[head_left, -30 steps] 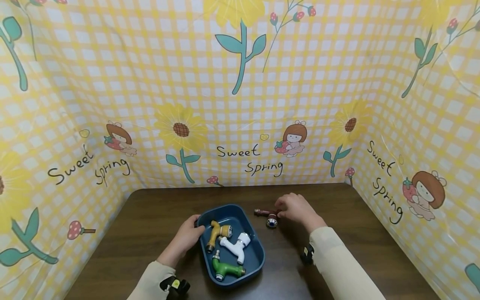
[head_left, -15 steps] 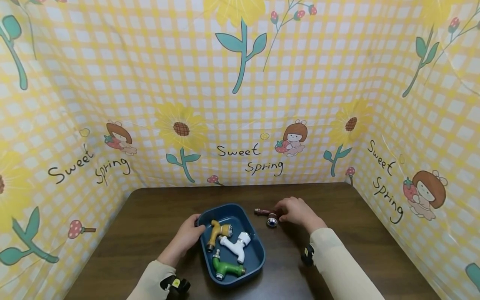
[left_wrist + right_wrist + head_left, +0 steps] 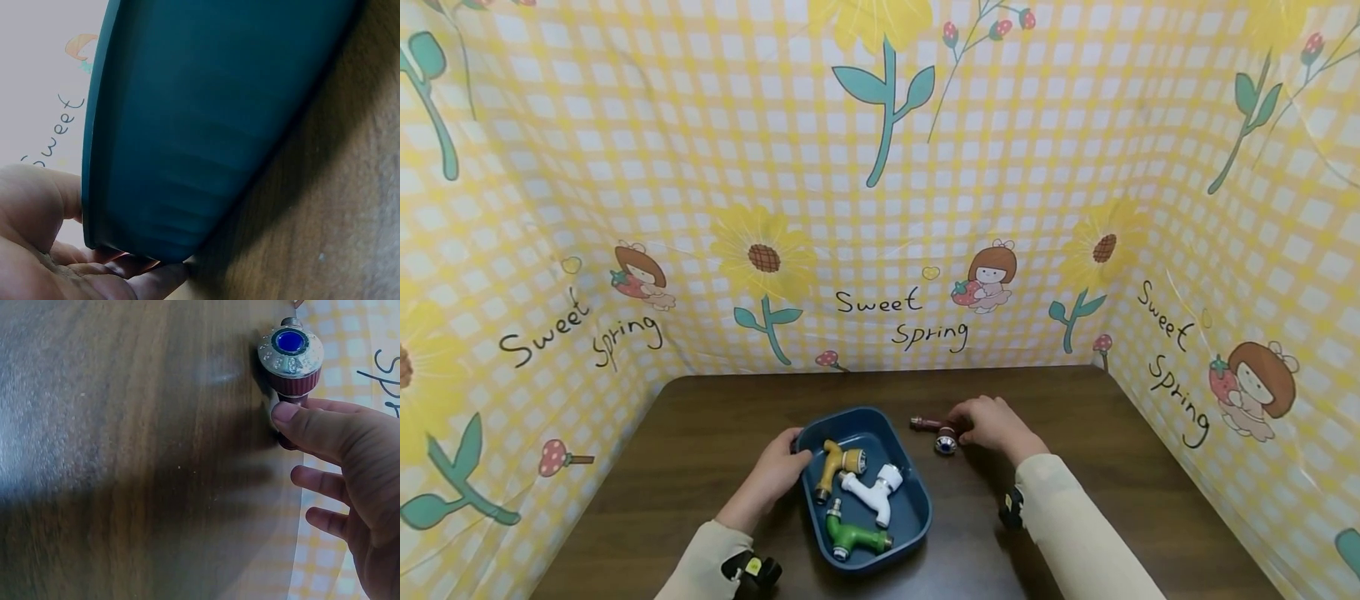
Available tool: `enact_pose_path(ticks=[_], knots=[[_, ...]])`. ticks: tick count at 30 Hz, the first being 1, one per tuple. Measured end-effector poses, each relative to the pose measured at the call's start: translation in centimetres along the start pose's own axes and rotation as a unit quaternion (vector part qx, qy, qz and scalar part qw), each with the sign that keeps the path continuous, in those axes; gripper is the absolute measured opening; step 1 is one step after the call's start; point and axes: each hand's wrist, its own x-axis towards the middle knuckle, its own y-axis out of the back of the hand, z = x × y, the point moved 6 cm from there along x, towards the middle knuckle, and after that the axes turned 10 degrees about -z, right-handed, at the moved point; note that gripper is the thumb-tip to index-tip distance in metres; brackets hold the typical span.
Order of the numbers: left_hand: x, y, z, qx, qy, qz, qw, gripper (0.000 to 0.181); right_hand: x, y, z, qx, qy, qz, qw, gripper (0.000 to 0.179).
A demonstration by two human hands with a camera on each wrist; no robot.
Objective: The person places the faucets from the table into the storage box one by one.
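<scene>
A dark red water tap (image 3: 945,440) with a silver knob and blue centre lies on the table, right of the blue tray (image 3: 917,537). My right hand (image 3: 996,425) pinches the tap's body between thumb and index finger, the other fingers spread apart, as the right wrist view shows at the tap (image 3: 294,384). At the tray's far left corner, my left hand (image 3: 775,471) grips the rim, thumb at the edge and fingers against the outer wall (image 3: 181,156). Inside the tray lie a yellow tap (image 3: 831,473), a white tap (image 3: 874,493) and a green tap (image 3: 853,537).
The brown wooden table (image 3: 715,433) carries everything. Yellow checked cloth (image 3: 880,225) with flower prints stands as walls at the back and both sides.
My right hand has shifted slightly down and settled its fingers on the dark red tap, which stays nearly in place. The left hand, the tray and its taps have not visibly moved.
</scene>
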Motion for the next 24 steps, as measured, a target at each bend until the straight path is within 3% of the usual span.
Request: enact_pose_path(ticks=[13, 24], knots=[[-0.11, -0.04, -0.03, -0.006, 0.007, -0.005, 0.9999, 0.043, 0.55, -0.34, -0.51, -0.019, -0.008, 0.013, 0.9997, 0.037], [-0.23, 0.02, 0.13, -0.003, -0.002, -0.002, 1.0, 0.044, 0.43, -0.28, -0.98, -0.006, -0.001, 0.024, 0.9997, 0.036]])
